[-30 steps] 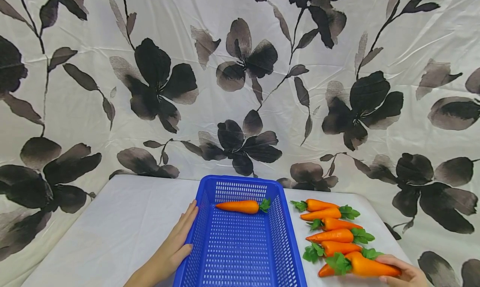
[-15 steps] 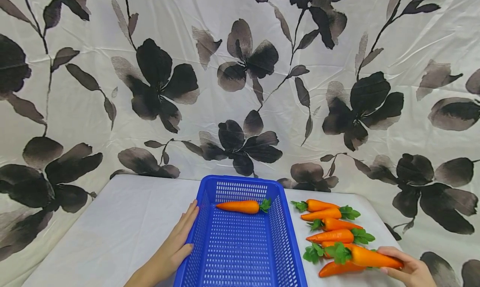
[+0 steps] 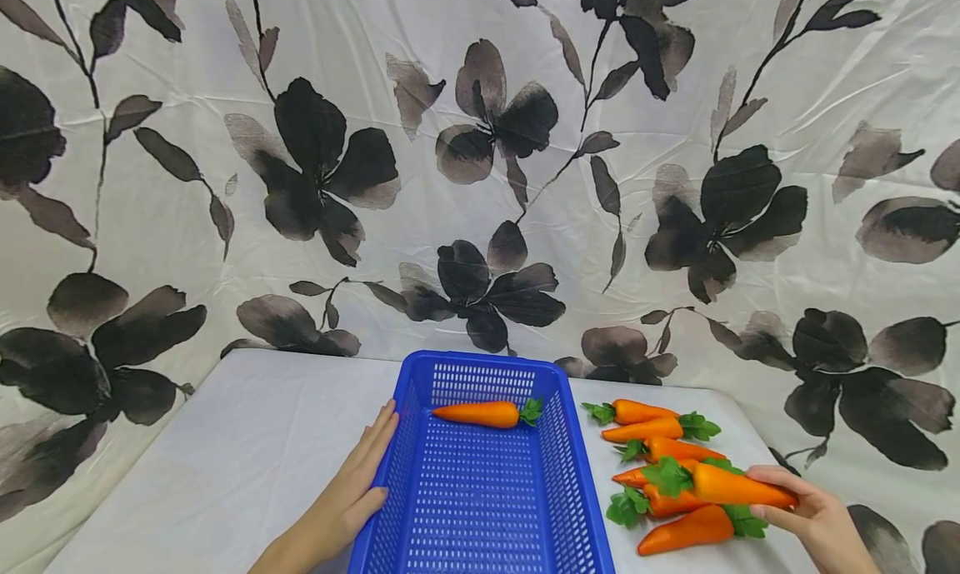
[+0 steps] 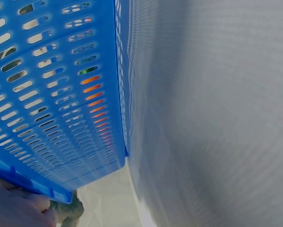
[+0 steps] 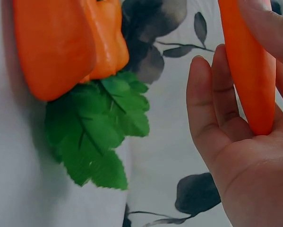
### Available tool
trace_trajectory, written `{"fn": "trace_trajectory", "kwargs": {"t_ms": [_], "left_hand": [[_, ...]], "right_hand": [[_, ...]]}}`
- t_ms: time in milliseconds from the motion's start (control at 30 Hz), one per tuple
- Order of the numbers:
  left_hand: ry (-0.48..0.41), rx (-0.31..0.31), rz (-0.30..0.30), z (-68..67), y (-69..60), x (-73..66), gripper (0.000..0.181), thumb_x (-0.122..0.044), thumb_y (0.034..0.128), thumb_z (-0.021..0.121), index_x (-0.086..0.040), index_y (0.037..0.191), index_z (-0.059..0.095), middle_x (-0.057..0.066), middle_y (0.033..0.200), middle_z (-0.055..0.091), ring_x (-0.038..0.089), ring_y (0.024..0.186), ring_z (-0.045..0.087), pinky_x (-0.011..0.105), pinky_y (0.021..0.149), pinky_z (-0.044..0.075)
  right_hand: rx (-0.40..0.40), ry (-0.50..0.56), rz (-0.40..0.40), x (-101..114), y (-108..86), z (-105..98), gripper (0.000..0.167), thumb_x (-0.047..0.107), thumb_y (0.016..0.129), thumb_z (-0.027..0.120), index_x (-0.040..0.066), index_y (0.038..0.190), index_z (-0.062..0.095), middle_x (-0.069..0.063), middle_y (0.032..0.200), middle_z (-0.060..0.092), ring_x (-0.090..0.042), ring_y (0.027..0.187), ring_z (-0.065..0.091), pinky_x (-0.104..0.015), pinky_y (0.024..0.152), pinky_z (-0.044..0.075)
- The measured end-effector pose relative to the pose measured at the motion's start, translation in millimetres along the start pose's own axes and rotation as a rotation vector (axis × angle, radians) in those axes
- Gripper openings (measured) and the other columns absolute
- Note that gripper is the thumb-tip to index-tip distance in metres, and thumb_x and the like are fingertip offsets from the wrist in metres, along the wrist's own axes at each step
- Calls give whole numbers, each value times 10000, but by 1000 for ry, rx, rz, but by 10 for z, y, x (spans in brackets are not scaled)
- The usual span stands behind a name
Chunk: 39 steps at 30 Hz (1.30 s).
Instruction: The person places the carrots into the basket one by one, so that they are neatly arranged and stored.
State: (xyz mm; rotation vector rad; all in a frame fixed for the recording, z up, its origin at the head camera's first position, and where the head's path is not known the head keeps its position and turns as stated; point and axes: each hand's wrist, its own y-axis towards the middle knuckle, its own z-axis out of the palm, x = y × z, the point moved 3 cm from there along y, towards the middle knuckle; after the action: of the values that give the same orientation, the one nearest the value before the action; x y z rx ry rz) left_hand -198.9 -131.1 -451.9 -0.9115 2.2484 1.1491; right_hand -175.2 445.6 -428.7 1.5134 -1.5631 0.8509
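Note:
My right hand [image 3: 813, 516] holds an orange carrot [image 3: 742, 486] with green leaves by its tapered end, thumb and fingers around it. The carrot hovers over a row of other carrots, leaves pointing left. In the right wrist view, the held carrot's [image 5: 250, 71] tip lies against the palm. My left hand [image 3: 348, 491] rests along the left rim of a blue perforated basket [image 3: 480, 357], fingers straight. In the left wrist view, only part of that hand [image 4: 18, 208] shows at the basket's rim. Inside the basket, one carrot [image 3: 480, 414] lies crosswise near the far end.
Several carrots lie in a column right of the basket, the nearest carrot [image 3: 686, 531] apart from the others. A white-covered table [image 3: 247, 441] carries everything. Behind it hangs a white cloth [image 3: 600, 249] with dark flowers.
My right hand has raised the carrot up and away from the near end of the row, uncovering the nearest carrot. My left hand and the basket stay put.

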Motion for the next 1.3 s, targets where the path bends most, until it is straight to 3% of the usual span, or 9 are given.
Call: {"fn": "trace_trajectory", "kwargs": {"t_ms": [300,533,800,1000,1300], "left_hand": [[4,-31,45,-1,5,-23,847,39,772,457,47,1560,146,254,1627,73,321,1516,33,188,1168,-47],[1,-43,46,2,3,-9,855,40,765,460,40,1562,149,241,1631,77,331,1513,42,180,1166,-43],[1,-39,38,4,9,-13,852,27,769,456,38,1563,146,246,1630,76,319,1515,35,179,1164,-49],[8,-15,18,-2,11,-6,855,28,772,454,46,1562,127,259,1627,58,298,1521,8,190,1165,-62],[8,-19,21,-6,11,-7,849,33,770,449,60,1556,131,267,1624,61,338,1513,19,189,1166,-59]], "right_hand": [[23,135,-41,193,64,52,414,-20,864,703,-72,1262,604,153,1114,643,-45,955,622,-212,784,554],[-36,61,-58,413,95,116,432,38,866,728,-65,1267,605,152,1084,670,-31,953,621,-178,783,537],[-115,155,-200,693,102,220,427,-66,813,742,-76,1226,634,146,1073,689,-17,941,630,-153,764,528],[-124,180,-193,920,128,304,437,-39,819,750,-48,1243,643,146,1084,677,-19,943,635,-143,781,524],[-104,102,-198,1249,217,476,453,15,836,756,-39,1269,633,166,1122,642,-45,938,640,-189,760,551]]}}
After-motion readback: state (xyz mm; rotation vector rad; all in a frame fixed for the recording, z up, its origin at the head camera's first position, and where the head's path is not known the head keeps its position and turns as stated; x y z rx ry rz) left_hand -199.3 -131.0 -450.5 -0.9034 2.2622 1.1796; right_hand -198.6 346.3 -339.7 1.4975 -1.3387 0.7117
